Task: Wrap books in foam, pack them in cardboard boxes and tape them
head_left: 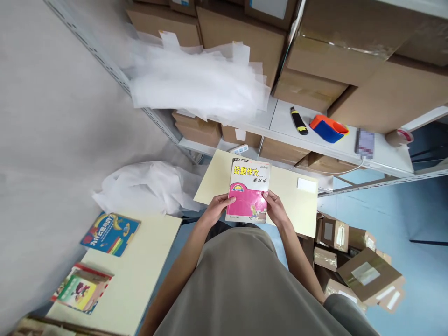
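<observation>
A pink and white paperback book (248, 198) with yellow Chinese lettering is held up between my two hands, front cover facing me. My left hand (217, 208) grips its left edge, thumb lying on the cover. On the opposite edge, my right hand (276, 208) pinches the book with the thumb on the front; the fingers behind are hidden. Below and behind the book is a cream tabletop (294, 205), with a small white card (307, 185) lying at its right end.
A shelf (350, 156) ahead carries cardboard boxes, white packing sheets (199, 84), a utility knife (298, 121), a tape dispenser (329, 128), a phone (365, 143) and a tape roll (399, 137). Books (111, 233) lie on a left table (140, 261). Several parcels (371, 275) are piled at right.
</observation>
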{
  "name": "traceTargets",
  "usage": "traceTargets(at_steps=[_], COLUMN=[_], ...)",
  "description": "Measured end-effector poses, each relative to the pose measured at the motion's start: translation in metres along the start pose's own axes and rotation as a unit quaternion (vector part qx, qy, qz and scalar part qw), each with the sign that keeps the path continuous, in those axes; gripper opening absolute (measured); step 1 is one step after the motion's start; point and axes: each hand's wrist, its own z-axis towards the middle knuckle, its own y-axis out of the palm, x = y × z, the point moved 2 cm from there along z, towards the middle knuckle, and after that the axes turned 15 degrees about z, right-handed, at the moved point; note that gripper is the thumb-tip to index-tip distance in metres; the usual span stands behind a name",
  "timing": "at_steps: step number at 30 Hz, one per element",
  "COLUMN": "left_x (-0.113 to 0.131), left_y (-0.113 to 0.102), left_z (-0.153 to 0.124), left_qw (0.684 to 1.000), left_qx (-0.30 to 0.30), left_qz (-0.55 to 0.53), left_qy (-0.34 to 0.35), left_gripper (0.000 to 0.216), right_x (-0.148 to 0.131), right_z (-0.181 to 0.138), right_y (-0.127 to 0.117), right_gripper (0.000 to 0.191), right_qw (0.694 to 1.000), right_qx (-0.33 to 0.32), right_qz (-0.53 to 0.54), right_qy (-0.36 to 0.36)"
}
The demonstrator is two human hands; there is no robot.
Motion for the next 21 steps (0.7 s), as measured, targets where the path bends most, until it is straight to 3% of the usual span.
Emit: traceTargets(at_steps=[3,5,7,9,12,14,18,21], left_x=[0.009,0.013,0.016,0.016,0.016,0.015,0.011,0.008], left_y=[0.009,0.014,0.017,0.019,0.025,0.033,0.054,0.063], left_z=[0.006,0.009,0.013,0.016,0.018,0.015,0.004,0.001], left_qw=[1.000,0.999,0.996,0.990,0.974,0.956,0.905,0.906], left_qx=[0.020,0.041,0.071,0.110,0.151,0.168,0.202,0.173], left_qz=[0.013,0.022,0.046,0.086,0.162,0.230,0.360,0.357], left_qy=[-0.001,0.002,0.008,0.015,0.038,0.066,0.104,0.147], left_gripper=[0.070,0.069,0.068,0.066,0.061,0.052,0.028,0.034], right_x=[-0.001,-0.002,-0.004,-0.002,0.010,0.018,0.018,0.007], right_z=[0.007,0.013,0.018,0.021,0.023,0.022,0.021,0.028], right_y=[-0.009,-0.013,-0.014,-0.007,0.015,0.032,0.052,0.050], right_gripper=[0.064,0.072,0.075,0.066,0.055,0.059,0.065,0.050], right_qw=[1.000,0.995,0.971,0.941,0.942,0.946,0.940,0.936], right_qx=[0.011,0.054,0.116,0.135,0.063,0.031,0.052,0.066], right_qz=[-0.018,-0.072,-0.166,-0.251,-0.290,-0.294,-0.311,-0.317], right_qy=[-0.008,-0.052,-0.129,-0.184,-0.159,-0.133,-0.130,-0.141])
